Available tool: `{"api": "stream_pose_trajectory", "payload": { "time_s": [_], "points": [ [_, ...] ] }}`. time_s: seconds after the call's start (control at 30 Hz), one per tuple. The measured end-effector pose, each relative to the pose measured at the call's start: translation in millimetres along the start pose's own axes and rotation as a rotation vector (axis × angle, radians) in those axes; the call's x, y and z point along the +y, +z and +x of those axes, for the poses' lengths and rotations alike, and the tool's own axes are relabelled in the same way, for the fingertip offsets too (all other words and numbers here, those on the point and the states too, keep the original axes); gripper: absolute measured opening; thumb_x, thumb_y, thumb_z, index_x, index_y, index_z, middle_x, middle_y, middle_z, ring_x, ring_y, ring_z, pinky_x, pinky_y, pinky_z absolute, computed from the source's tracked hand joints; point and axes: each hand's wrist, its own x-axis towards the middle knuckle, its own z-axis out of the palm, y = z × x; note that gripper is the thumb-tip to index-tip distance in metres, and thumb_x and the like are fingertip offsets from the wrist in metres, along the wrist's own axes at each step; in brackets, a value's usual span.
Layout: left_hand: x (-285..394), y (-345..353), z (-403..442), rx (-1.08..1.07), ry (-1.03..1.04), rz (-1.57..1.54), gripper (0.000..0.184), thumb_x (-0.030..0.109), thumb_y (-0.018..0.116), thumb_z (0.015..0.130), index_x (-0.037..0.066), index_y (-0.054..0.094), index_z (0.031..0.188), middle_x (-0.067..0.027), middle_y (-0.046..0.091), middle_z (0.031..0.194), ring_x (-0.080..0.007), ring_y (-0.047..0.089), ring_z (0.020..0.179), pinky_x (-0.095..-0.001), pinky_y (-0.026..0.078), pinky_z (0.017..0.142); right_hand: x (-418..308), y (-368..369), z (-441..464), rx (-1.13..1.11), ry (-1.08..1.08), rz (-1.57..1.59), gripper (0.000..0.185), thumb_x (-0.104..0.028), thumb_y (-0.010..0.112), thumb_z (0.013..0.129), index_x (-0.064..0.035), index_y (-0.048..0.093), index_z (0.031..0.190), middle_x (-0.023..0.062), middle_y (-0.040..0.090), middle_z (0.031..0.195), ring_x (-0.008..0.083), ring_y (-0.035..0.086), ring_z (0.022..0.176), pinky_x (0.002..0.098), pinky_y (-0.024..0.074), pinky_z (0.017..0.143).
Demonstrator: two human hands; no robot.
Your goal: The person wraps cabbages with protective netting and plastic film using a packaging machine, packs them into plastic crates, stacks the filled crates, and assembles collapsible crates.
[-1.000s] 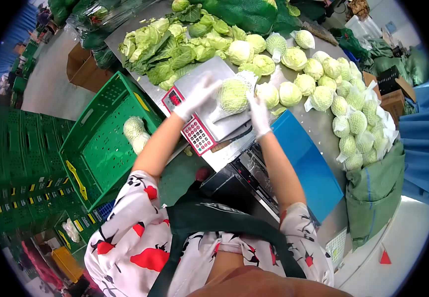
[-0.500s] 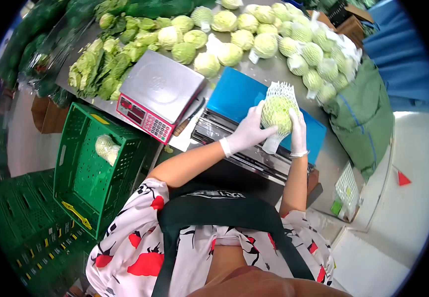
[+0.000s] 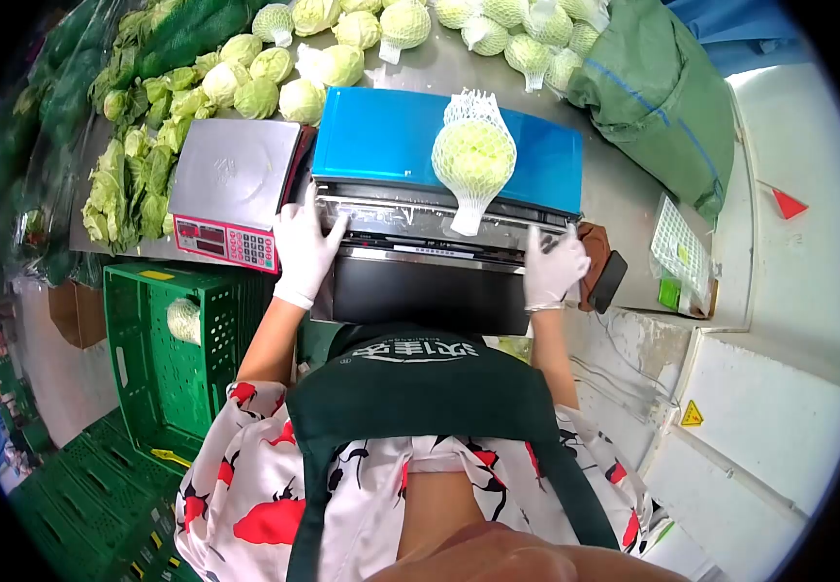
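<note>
A round pale-green cabbage (image 3: 476, 155) in a white foam net sleeve rests on the blue lid (image 3: 381, 131) of a wrapping machine, the net's tail hanging over the machine's front rail (image 3: 391, 215). My left hand (image 3: 306, 247), in a white glove, is at the rail's left end, index finger stretched and thumb apart. At the right end sits my gloved right hand (image 3: 553, 272), fingers spread and slightly bent on the edge. Neither hand touches the cabbage. Any thin film under the fingers is hard to make out.
Left of the machine stands a red-and-grey scale (image 3: 231, 179). A green crate (image 3: 221, 310) below it holds one netted cabbage (image 3: 184, 320). Bare cabbages (image 3: 257, 97) and netted ones (image 3: 529, 58) line the back. A green sack (image 3: 658, 102) and a phone (image 3: 611, 281) are at right.
Both hands have let go of the netted cabbage, which now lies on the blue lid. They have moved apart to the machine's two ends. The camera view has shifted.
</note>
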Motion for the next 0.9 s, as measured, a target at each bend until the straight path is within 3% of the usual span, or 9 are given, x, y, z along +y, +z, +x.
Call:
{"api": "stream_pose_trajectory", "payload": {
  "time_s": [0.13,0.23,0.3,0.4,0.5,0.6,0.7,0.77,0.9],
  "points": [
    [10.7,40.9,1.7,-0.010,-0.008,-0.326,0.064,0.019,0.073,0.084,0.003,0.048,0.141,-0.0066,0.066,0.085,-0.0227,0.058,0.082,-0.0386,0.043,0.081,-22.9,31.6,-10.5,0.016,-0.096,0.103,0.049,-0.042,0.064,0.087,-0.0116,0.062,0.125,0.0138,0.064,0.101,0.0308,0.054,0.109,0.0551,0.0211,0.114],
    [21.2,24.0,9.4,-0.252,-0.231,-0.928,0.032,0.005,0.064,0.090,0.004,0.067,0.123,-0.0038,0.067,0.089,-0.0116,0.058,0.084,-0.0266,0.047,0.081,-3.1,8.1,2.9,-0.223,-0.181,0.666,0.019,-0.019,0.065,0.090,-0.0078,0.074,0.102,0.0087,0.069,0.091,0.0217,0.061,0.089,0.0396,0.0346,0.105],
    [22.0,-12.5,3.7,-0.494,0.018,-1.031,0.024,0.002,0.062,0.091,0.003,0.072,0.113,-0.0040,0.068,0.091,-0.0141,0.059,0.088,-0.0286,0.047,0.082,14.8,-31.8,-7.1,-0.488,-0.118,0.955,0.019,-0.012,0.064,0.091,-0.0031,0.074,0.104,0.0085,0.072,0.098,0.0139,0.062,0.090,0.0268,0.0468,0.084],
    [10.1,-66.9,-10.8,-0.723,0.129,-0.979,0.018,0.003,0.068,0.087,0.002,0.075,0.103,-0.0086,0.070,0.090,-0.0190,0.060,0.089,-0.0322,0.047,0.079,34.9,-102.3,-27.0,-0.783,-0.015,0.922,0.018,-0.011,0.066,0.089,-0.0010,0.074,0.102,0.0087,0.071,0.096,0.0164,0.063,0.090,0.0275,0.0472,0.086],
    [18.5,-140.1,2.3,-0.931,0.204,-1.184,0.009,0.003,0.070,0.086,0.000,0.077,0.089,-0.0099,0.070,0.084,-0.0186,0.065,0.082,-0.0317,0.051,0.073,47.8,-156.7,-3.0,-1.053,-0.551,0.975,0.016,-0.005,0.070,0.083,0.0022,0.073,0.097,0.0089,0.071,0.095,0.0228,0.064,0.090,0.0315,0.0493,0.086],
    [28.3,-153.0,29.4,-0.867,0.043,-1.553,0.053,0.012,0.077,0.080,0.000,0.058,0.128,-0.0130,0.063,0.117,-0.0225,0.059,0.108,-0.0354,0.044,0.097,44.5,-166.7,54.7,-1.124,-0.912,1.361,0.028,-0.003,0.077,0.076,0.0031,0.070,0.103,0.0115,0.070,0.101,0.0301,0.065,0.096,0.0371,0.0507,0.089],
    [65.7,-102.6,97.7,-0.407,0.114,-1.275,0.111,0.026,0.085,0.072,0.002,0.016,0.155,-0.0194,0.030,0.156,-0.0317,0.035,0.143,-0.0442,0.022,0.119,-29.2,-161.2,99.6,-0.708,-0.386,1.011,0.072,-0.009,0.085,0.068,0.0014,0.056,0.133,0.0187,0.056,0.133,0.0366,0.058,0.118,0.0412,0.0450,0.103],
    [68.5,-42.5,133.1,-0.300,0.380,-0.720,0.117,0.029,0.088,0.068,-0.001,0.015,0.155,-0.0218,0.025,0.158,-0.0333,0.029,0.145,-0.0420,0.019,0.120,-58.3,-85.5,141.4,-0.543,-0.874,0.694,0.107,-0.018,0.090,0.063,0.0009,0.030,0.150,0.0213,0.037,0.150,0.0351,0.043,0.135,0.0396,0.0342,0.114],
    [88.2,41.2,149.8,-0.604,0.391,-0.779,0.127,0.030,0.092,0.059,0.001,0.015,0.155,-0.0227,0.030,0.154,-0.0351,0.030,0.144,-0.0400,0.022,0.120,-92.7,10.0,139.5,-0.835,-0.701,0.910,0.133,-0.023,0.097,0.052,0.0019,0.014,0.154,0.0193,0.036,0.152,0.0244,0.033,0.142,0.0349,0.0272,0.117]
  ]
}}
